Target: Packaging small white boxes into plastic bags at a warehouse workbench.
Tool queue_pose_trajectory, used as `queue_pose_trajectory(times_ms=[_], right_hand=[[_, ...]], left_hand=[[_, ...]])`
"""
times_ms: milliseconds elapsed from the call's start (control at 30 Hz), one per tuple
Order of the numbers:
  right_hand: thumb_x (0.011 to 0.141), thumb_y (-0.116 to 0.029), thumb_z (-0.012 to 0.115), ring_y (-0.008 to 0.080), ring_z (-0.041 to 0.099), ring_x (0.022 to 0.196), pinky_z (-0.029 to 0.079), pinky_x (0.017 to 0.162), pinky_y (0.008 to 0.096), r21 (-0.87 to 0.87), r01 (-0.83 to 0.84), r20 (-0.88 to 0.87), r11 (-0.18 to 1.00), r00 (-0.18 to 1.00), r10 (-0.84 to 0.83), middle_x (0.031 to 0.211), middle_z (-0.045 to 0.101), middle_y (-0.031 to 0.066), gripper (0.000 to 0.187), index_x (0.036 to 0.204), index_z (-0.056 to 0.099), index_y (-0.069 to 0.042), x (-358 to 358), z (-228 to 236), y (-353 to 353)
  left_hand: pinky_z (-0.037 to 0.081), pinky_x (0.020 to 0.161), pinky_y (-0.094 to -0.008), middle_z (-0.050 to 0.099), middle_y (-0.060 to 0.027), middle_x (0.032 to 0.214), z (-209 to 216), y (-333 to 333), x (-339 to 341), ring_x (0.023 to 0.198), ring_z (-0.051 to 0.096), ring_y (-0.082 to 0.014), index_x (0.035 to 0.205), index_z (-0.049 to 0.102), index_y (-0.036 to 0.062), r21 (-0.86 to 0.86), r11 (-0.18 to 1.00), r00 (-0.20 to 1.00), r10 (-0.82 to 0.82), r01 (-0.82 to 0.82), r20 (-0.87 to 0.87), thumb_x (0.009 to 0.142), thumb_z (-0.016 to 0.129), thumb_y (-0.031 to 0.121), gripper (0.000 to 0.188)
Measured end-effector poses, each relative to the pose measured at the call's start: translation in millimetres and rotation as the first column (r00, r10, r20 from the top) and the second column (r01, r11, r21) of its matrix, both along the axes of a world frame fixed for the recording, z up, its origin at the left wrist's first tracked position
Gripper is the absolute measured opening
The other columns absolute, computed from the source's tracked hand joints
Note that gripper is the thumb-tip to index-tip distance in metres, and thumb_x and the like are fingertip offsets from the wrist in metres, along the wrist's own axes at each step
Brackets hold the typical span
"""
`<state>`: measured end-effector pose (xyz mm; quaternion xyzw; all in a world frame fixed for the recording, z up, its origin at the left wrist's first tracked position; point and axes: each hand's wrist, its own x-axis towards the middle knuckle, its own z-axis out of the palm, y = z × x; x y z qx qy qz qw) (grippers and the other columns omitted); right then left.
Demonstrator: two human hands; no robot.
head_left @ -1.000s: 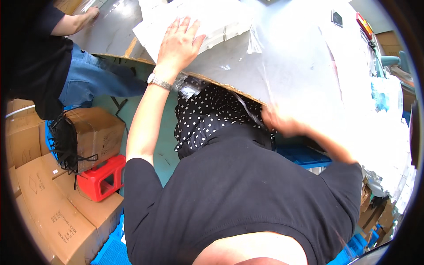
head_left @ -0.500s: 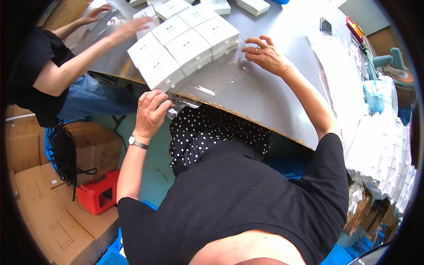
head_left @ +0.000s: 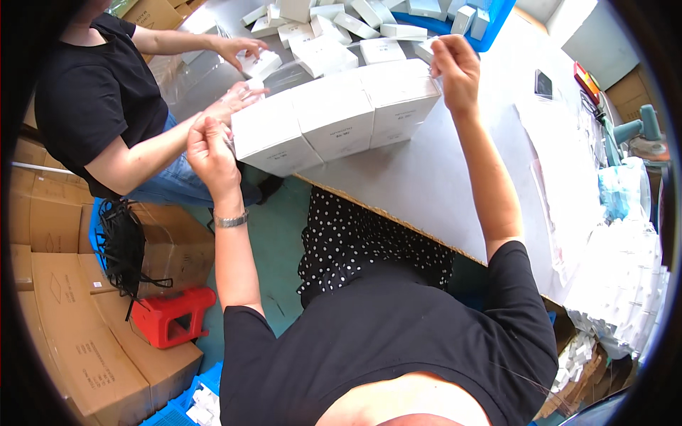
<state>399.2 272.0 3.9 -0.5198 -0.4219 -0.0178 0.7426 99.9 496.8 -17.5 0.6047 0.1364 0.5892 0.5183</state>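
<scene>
A block of white boxes [head_left: 335,117], packed side by side, is tipped up at the table's near edge with its printed sides toward me. Clear plastic film seems to wrap it, though it barely shows. At the block's left end my left hand [head_left: 214,157] is closed in a pinch on the film's edge. My right hand [head_left: 458,74], raised at the far right corner, is closed in a similar pinch; its fingertips partly hide what they grip. Just beyond my left hand, a co-worker's hand [head_left: 231,103] is by the block's left end.
Loose white boxes [head_left: 323,55] lie scattered across the grey table [head_left: 469,192], beside a blue crate [head_left: 490,32]. The co-worker's other hand [head_left: 241,51] touches a box. Right lie a phone [head_left: 543,84] and white sheets [head_left: 561,177]. Cartons [head_left: 78,319] and a red stool [head_left: 174,317] stand left.
Both hands have risen and moved away from me, closing on the film. The block has turned and tipped up. The co-worker's hands have shifted toward nearby boxes.
</scene>
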Motion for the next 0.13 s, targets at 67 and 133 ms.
queue_pose_trajectory(times_ms=[67,133], right_hand=[[0.094,-0.017,0.066,0.0066,0.053,0.06,0.043,0.052,0.0236,-0.259,0.11,-0.064,0.96,0.989,-0.131,0.072,0.061,0.0005,0.015,0.09,0.066,-0.002,11,2,19],[0.092,-0.025,0.07,0.0059,0.049,0.056,0.038,0.051,0.0223,-0.403,0.039,-0.218,0.914,0.966,-0.137,0.069,0.058,-0.001,0.021,0.088,0.068,-0.005,18,10,27]], left_hand=[[0.041,0.065,-0.0196,0.053,0.0015,0.073,-12,22,0,0.067,0.048,-0.0075,0.091,0.06,0.0026,-0.047,0.996,0.98,0.068,-0.078,-0.185,0.099,0.06,0.016,0.016],[0.044,0.069,-0.0167,0.063,-0.0012,0.079,-24,37,5,0.073,0.057,-0.0074,0.101,0.064,0.0008,-0.206,0.977,0.982,0.012,-0.052,-0.188,0.097,0.063,0.019,0.018]])
